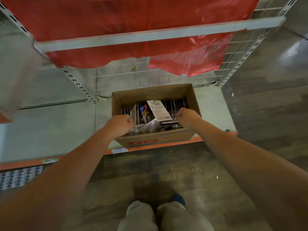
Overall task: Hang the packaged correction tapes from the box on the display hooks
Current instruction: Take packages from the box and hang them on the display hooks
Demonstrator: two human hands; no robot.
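An open cardboard box (155, 92) stands on the low shelf (50, 130), filled with upright packaged correction tapes (168, 104). One package (159, 110) lies tilted on top, its white printed back facing up. My left hand (120, 125) is at the box's left side, fingers curled against the packages there. My right hand (187, 116) is at the right side, fingers curled down into the row of packages. The fingertips of both hands are hidden. No display hooks are visible; only the white wire grid panel (126, 72) behind the box shows.
Red plastic sheeting (133, 17) hangs over the upper grid, crossed by a white bar (150, 37). Slotted uprights (78, 84) frame the bay. The shelf has an orange front edge (21, 165) with stock below it. My feet (156, 214) stand on the dark floor.
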